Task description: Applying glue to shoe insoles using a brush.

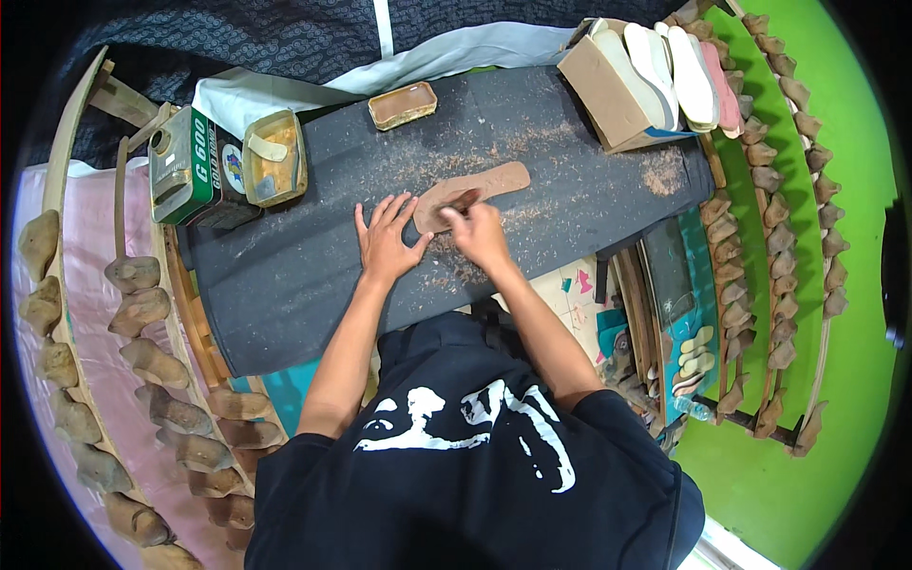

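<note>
A brown sole-shaped piece (480, 185) lies flat on the dark work board (313, 275), amid brown shavings. My left hand (388, 237) rests flat on the board with fingers spread, its fingertips touching the near end of the piece. My right hand (475, 231) is closed around a small tool (465, 199) whose tip meets the piece's near end; the tool is mostly hidden by my fingers.
A green tin can (185, 166) and an open yellowish glue tin (275, 157) stand at the board's left end. A small flat tin (403, 104) sits at the back. A cardboard box of white soles (646, 81) stands at the right. Racks of shoe lasts (152, 380) flank both sides.
</note>
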Available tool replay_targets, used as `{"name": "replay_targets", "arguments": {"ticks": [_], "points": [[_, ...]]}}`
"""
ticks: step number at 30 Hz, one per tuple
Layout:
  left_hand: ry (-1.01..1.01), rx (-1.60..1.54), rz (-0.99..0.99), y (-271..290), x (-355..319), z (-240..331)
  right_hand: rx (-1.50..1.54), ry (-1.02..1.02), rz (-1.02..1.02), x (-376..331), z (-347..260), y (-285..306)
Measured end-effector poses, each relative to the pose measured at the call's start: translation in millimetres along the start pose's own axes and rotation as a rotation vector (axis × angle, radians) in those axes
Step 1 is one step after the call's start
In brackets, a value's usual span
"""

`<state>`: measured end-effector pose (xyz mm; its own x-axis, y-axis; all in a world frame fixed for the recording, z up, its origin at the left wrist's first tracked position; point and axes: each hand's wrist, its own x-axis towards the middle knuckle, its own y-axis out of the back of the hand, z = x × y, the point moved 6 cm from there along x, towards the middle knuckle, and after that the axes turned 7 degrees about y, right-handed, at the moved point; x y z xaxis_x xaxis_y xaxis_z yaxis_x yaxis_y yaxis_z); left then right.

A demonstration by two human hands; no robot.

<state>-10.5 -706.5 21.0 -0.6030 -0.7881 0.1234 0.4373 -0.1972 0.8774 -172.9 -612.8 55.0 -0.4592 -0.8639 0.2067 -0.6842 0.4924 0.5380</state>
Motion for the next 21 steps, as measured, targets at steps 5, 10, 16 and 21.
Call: {"name": "replay_targets", "arguments": {"ticks": [5, 10, 16, 21], "points": [[0.028, 0.016, -0.037, 4, -3, 0, -0.143, -0.049, 0.287, 21, 66, 88], [0.041, -0.006, -0.048, 5, -2, 3, -0.229, 0.024, 0.283, 27, 66, 124], [0.037, -0.068, -0.039, -7, -3, 10, -0.038, 0.244, 0.041, 19, 14, 40], [0.164, 0.02, -0.032, -17, -14, 22, 0.017, 0.19, -0.119, 28, 32, 43]]}}
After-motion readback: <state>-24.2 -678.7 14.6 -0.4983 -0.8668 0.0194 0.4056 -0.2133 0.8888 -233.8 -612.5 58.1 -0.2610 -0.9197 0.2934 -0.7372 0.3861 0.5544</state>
